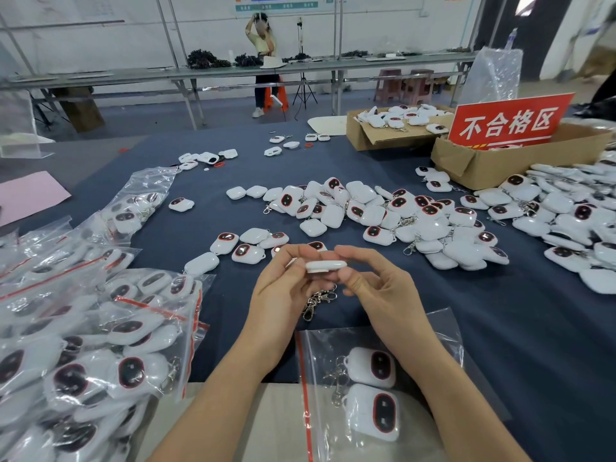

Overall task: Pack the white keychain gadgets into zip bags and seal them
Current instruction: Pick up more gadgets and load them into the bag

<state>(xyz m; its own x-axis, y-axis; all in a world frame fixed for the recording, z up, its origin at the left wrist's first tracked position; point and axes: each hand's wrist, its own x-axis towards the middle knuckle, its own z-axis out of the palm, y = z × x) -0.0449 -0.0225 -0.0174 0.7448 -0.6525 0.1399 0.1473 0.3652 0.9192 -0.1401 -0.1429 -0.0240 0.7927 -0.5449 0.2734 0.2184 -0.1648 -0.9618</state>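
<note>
**Left grip [283,285] and right grip [376,281] closed on one white rounded plastic keychain gadget [326,265]**

Head view: the gadget is pinched edge-on between the fingertips of two bare hands. Its left end is taken by the left grip and its right end by the right grip, with the thumbs curled beneath. It is held above the dark blue cloth-covered counter [533,345], clear of the surface. A silver metal clasp chain [318,300] hangs below it, between the two palms.

Below the wrists, at the near edge, a clear plastic zip bag with a red seal strip [321,355] is laid flat. Two white gadgets with dark, red-rimmed oval windows [371,366] are seen inside it, one behind the other. Its upper corner is crossed by the right forearm. Whether its mouth is sealed cannot be told.

Beyond the hands, a loose heap of the same white gadgets [373,215] is spread across the counter toward the right. At the left, filled clear zip bags [83,345] are piled together. A brown cardboard box [493,161] carrying a red sign with white characters [510,123] is set at the far right.
</note>
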